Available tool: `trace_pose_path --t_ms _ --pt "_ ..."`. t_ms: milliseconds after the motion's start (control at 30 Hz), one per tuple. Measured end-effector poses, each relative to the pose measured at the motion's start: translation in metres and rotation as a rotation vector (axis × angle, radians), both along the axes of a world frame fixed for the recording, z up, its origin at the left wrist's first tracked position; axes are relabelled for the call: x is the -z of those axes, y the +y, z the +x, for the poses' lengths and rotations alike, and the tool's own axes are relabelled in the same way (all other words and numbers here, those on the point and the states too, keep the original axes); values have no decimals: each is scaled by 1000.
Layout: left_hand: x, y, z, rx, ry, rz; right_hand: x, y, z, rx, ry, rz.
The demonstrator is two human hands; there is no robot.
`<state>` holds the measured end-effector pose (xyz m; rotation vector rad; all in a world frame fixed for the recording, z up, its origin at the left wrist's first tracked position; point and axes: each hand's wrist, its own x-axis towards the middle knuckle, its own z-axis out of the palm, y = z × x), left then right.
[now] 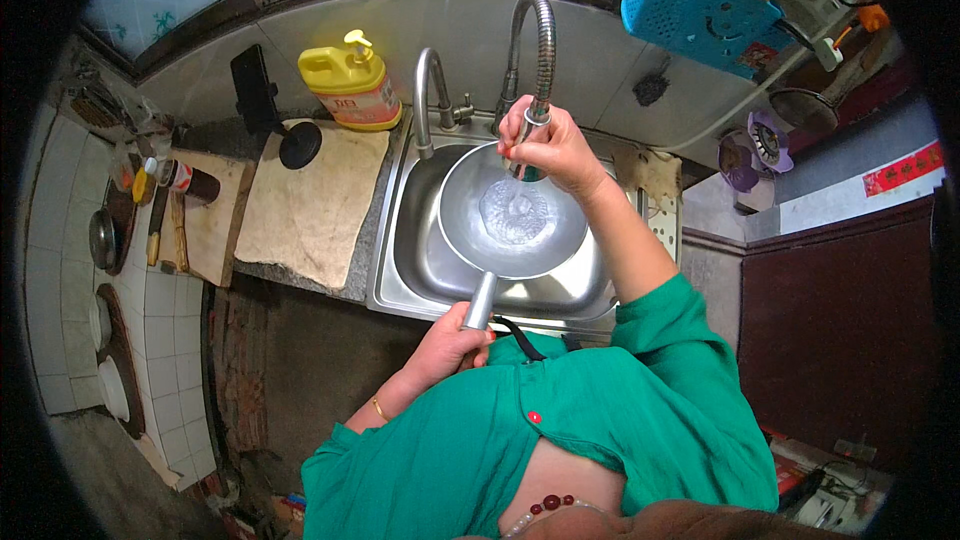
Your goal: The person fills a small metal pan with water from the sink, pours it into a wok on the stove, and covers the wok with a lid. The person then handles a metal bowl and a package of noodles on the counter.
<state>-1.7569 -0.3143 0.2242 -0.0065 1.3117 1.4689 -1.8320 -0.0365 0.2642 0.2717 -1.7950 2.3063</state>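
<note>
"So how far along were you?"

"Partway, I judged. Clear, rippling water (pixel 515 212) lay in the round, silver-grey metal pan (pixel 553 248); the pan was not yet emptied or put down. Whether its inside was fully clean I couldn't tell."

"Where was it, and what were your hands doing?"

"It was over the shiny stainless-steel sink (pixel 415 265), tube-like metal handle (pixel 482 298) toward my body. My left hand (pixel 443 348) was curled round the handle's end. My right hand (pixel 553 148) was wrapped about the smooth chrome spray head (pixel 537 122), fingers and thumb pressed to it, aimed down into the pan."

"And the surfaces?"

"The spray head hung from a ribbed, spring-like metal neck (pixel 543 45), bent in a hook. A plain, smooth curved silver tap (pixel 432 80) stood left of it. Farther left, a beige, ragged-edged cloth (pixel 310 202) lay wrinkled on the counter, just before a glossy yellow plastic jug with a pump top (pixel 350 95)"
</note>
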Motion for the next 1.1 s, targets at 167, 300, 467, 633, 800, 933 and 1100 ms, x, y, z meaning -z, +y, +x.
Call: trace_pose_path --t_ms 167,300,467,633,800,933,1100 --pt "4 1 -1 22 2 0 -7 12 -10 -246 32 -79" --pt "6 4 1 -6 -16 -2 -7 17 -9 -267 7 47" --pt "3 6 3 -25 -35 -4 8 39 3 -91 30 18" --pt "-1 5 4 -32 -23 -11 52 68 1 498 -275 -23" --pt "-1 3 4 -62 -60 4 95 76 -8 682 -453 -133" --pt "0 1 3 -86 -85 35 105 76 -21 622 -426 -330" --pt "1 -3 -1 -61 -80 0 110 80 -31 583 -434 -440"
